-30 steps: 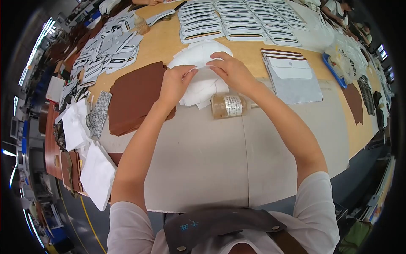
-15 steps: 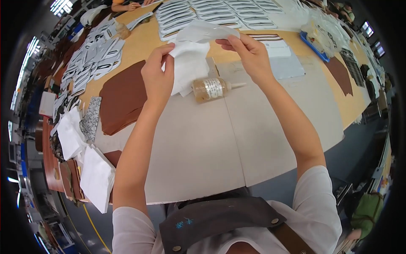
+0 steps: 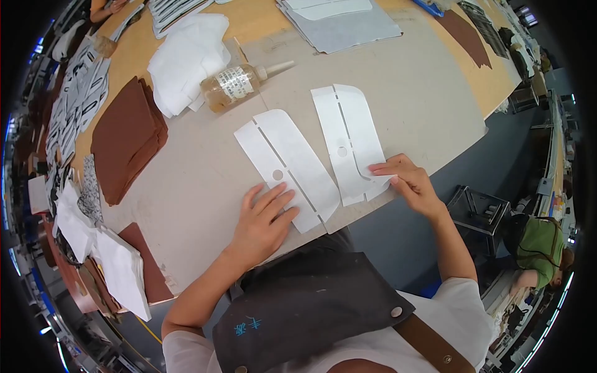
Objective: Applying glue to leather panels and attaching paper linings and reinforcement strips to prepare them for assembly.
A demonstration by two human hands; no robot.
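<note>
Two white sheet pieces lie side by side near the table's front edge, each with a round hole and a long narrow slot. On the lower part of the left white piece (image 3: 303, 158), my left hand (image 3: 264, 221) rests with its fingers spread, pressing it flat. The right white piece (image 3: 364, 127) has its near right corner lifted and curled. My right hand (image 3: 415, 188) pinches that corner between thumb and fingers. Behind the two pieces a glue bottle (image 3: 227, 88) of amber liquid, with a long pointed nozzle, lies on its side.
A stack of white sheets (image 3: 189, 59) lies behind the bottle, brown pieces (image 3: 127, 140) to its left. Grey and white sheets (image 3: 348, 31) sit at the back. White cloth-like pieces (image 3: 121, 267) hang over the left edge. A metal stool (image 3: 479, 214) stands at the right; a person in green (image 3: 538, 245) is beyond.
Both hands have come down from above the bottle toward the front edge. The two slotted white pieces now lie flat on the table; before, the hands held thin white sheets in the air.
</note>
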